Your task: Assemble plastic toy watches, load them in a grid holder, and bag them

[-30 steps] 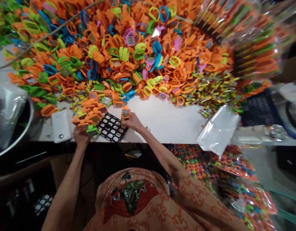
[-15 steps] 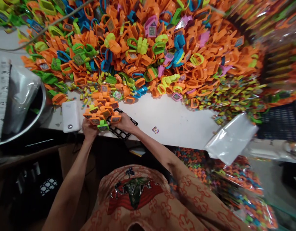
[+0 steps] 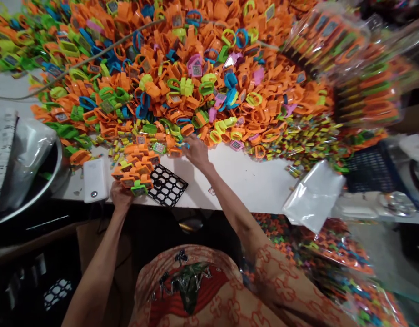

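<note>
A huge heap of small plastic toy watches [image 3: 202,77], mostly orange with green, blue, yellow and pink ones, covers the far half of the white table [image 3: 250,177]. A black grid tray [image 3: 167,185] lies at the near edge, its left part filled with orange watches [image 3: 136,165]. My left hand [image 3: 120,196] holds the tray's near left corner, beside a green watch [image 3: 139,189]. My right hand [image 3: 196,151] reaches into the near edge of the heap, fingers curled among the pieces; what they grip is hidden.
A white power bank [image 3: 94,180] lies left of the tray. A metal bowl [image 3: 28,181] with clear bags sits at far left. A clear plastic bag [image 3: 313,195] lies at right, by a dark basket [image 3: 369,169]. Bagged watches [image 3: 359,77] are stacked at right.
My right hand set an orange watch into the tray, then moved away from the tray up to the heap's edge. My left hand stayed at the tray's corner.
</note>
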`<move>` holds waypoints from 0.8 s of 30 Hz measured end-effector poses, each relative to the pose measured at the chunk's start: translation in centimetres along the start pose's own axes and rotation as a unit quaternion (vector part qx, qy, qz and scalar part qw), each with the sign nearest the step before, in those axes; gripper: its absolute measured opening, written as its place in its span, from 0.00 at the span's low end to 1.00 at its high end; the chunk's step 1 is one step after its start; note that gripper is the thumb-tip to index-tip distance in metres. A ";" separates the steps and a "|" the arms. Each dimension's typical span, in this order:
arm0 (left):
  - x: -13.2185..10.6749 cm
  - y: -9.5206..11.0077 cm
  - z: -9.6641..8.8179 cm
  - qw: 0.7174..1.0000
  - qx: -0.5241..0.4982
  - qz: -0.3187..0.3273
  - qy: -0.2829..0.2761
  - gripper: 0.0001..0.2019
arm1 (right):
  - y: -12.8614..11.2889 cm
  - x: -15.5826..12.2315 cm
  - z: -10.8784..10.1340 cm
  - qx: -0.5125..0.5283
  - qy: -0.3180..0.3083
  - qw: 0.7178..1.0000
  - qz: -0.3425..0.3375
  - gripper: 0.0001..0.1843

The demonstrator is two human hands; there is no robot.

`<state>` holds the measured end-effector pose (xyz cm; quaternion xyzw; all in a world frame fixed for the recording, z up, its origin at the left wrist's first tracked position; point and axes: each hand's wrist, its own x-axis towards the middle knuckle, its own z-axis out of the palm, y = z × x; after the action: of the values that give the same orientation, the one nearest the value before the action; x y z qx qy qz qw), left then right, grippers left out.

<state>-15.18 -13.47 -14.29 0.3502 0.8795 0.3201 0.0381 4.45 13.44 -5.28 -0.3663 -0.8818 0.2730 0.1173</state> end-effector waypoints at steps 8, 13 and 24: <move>0.1 0.2 -0.2 0.999 -0.021 -0.011 0.027 0.09 | 2.1 2.1 -1.8 -0.160 -0.072 0.984 0.021 0.25; 0.1 -0.3 0.3 0.998 -0.017 -0.028 0.045 0.13 | 3.2 0.6 -1.6 -0.077 -0.079 0.994 -0.013 0.23; 0.4 -0.3 -0.2 1.000 0.008 -0.029 -0.003 0.09 | 3.9 2.4 -4.0 -0.250 -0.104 0.962 0.029 0.28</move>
<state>-15.70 -13.49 -14.30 0.3257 0.8918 0.3104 0.0475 6.71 18.98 -4.15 -0.3793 -0.9181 0.0840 -0.0786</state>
